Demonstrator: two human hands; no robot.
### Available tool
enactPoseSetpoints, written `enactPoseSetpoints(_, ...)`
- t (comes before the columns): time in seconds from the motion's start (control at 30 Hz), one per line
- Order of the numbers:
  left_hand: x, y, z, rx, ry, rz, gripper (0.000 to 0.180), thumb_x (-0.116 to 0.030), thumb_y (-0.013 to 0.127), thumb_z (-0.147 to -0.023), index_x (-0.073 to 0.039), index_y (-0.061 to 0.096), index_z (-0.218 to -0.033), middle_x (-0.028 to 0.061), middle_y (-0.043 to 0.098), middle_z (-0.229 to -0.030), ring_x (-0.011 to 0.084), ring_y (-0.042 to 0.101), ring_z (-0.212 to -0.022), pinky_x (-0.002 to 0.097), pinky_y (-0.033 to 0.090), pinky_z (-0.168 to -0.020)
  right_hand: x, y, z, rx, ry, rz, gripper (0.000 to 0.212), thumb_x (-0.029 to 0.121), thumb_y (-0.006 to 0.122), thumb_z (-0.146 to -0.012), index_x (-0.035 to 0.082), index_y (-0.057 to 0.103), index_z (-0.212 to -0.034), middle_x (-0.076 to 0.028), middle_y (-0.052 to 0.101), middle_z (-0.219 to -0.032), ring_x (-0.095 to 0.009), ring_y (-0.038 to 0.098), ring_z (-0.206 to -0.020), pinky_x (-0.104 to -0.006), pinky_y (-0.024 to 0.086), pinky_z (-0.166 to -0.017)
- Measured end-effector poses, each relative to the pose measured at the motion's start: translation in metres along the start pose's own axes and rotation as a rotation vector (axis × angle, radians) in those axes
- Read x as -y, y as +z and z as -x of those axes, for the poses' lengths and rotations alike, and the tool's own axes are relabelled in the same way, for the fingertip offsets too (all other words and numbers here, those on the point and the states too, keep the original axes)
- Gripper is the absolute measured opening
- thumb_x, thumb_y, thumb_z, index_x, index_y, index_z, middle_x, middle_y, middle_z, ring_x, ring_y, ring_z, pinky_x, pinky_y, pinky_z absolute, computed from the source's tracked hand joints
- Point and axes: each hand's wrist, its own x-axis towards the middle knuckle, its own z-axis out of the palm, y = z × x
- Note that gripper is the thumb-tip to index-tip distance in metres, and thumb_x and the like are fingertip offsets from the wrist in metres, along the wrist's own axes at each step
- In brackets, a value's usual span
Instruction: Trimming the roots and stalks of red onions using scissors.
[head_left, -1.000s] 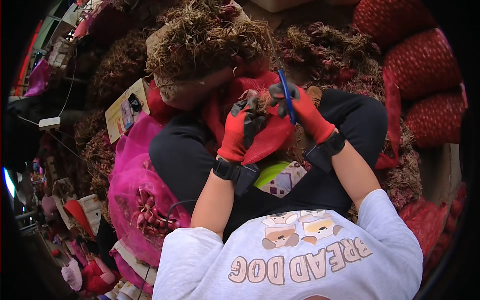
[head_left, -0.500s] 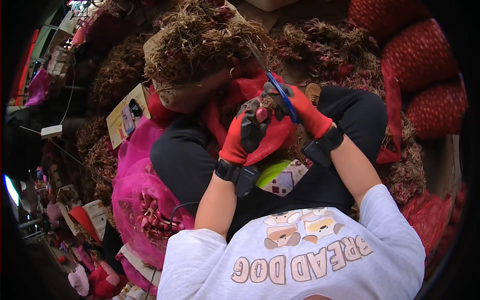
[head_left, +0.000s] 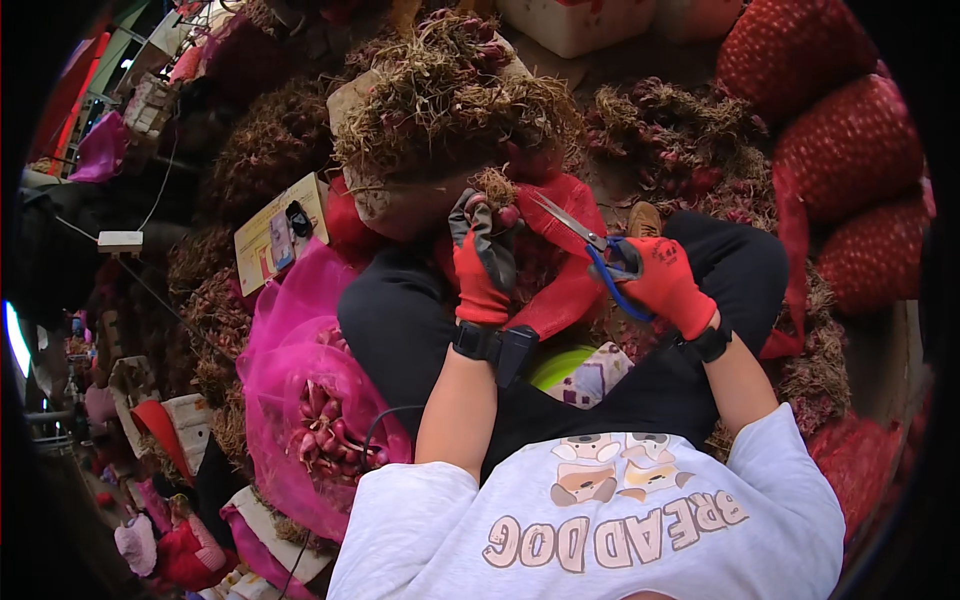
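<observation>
My left hand (head_left: 484,262), in a red glove with a dark grey palm, is closed around a small bunch of shallots (head_left: 507,216) with dry roots or stalks sticking up. A pair of scissors (head_left: 597,243) with blue handles is gripped in my right hand (head_left: 665,282), also gloved in red. Its blades point up and left toward the bunch, slightly parted and apart from it. Red netting (head_left: 568,300) lies between my legs, beneath and between the hands. Just beyond my left hand, a heap of dried shallots (head_left: 450,115) rests on a pale block-like support (head_left: 395,205).
At my left knee sits a pink mesh bag (head_left: 268,400) with loose shallots (head_left: 330,430) inside. Full red net sacks (head_left: 845,150) are stacked at the right. White boxes (head_left: 580,25) stand at the back. A cardboard sheet (head_left: 262,240) with a phone lies left of the heap.
My hands have moved apart: the left went up and left with the shallots, the right went right and down with the scissors. The scissors now point more to the left. The view has shifted slightly.
</observation>
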Motion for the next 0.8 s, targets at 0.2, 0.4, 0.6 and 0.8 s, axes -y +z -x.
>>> enactPoseSetpoints(0.2, 0.008, 0.019, 0.019, 0.022, 0.001, 0.027, 0.018, -0.011, 0.055, -0.091, -0.011, 0.051, -0.108, -0.0023, 0.054, -0.092, 0.0107, 0.055, -0.079, 0.0256, 0.050, -0.074, 0.015, 0.008, 0.015, -0.018, -0.011, 0.151, 0.033, 0.044, 0.071, -0.072, 0.012, 0.062, -0.074, -0.009, 0.059, -0.064, -0.027, 0.058, -0.059, -0.0349, 0.044, -0.054)
enactPoseSetpoints(0.4, 0.009, 0.002, 0.044, -0.118, -0.055, -0.058, 0.018, -0.009, 0.053, -0.091, -0.013, 0.048, -0.108, -0.0017, 0.049, -0.092, 0.0072, 0.052, -0.072, 0.0223, 0.050, -0.065, 0.021, 0.021, 0.035, 0.082, 0.057, 0.085, 0.032, 0.044, 0.069, -0.072, 0.015, 0.064, -0.083, -0.008, 0.062, -0.072, -0.026, 0.061, -0.067, -0.0362, 0.046, -0.059)
enactPoseSetpoints(0.6, 0.015, -0.024, 0.074, -0.252, -0.133, -0.125, 0.017, -0.008, 0.052, -0.090, -0.014, 0.049, -0.105, -0.0020, 0.048, -0.094, 0.0073, 0.051, -0.074, 0.0210, 0.050, -0.065, 0.003, 0.046, 0.058, 0.292, 0.067, 0.218, 0.036, 0.040, 0.068, -0.069, 0.011, 0.061, -0.089, -0.011, 0.063, -0.079, -0.028, 0.062, -0.079, -0.0380, 0.047, -0.069)
enactPoseSetpoints(0.8, 0.030, -0.046, 0.067, -0.340, -0.172, -0.252, 0.013, -0.009, 0.052, -0.089, -0.013, 0.050, -0.101, -0.0013, 0.049, -0.090, 0.0080, 0.050, -0.072, 0.0196, 0.049, -0.065, -0.019, 0.077, 0.056, 0.415, 0.298, 0.099, 0.040, 0.042, 0.063, -0.071, 0.006, 0.064, -0.088, -0.015, 0.064, -0.090, -0.031, 0.061, -0.088, -0.0383, 0.047, -0.078)
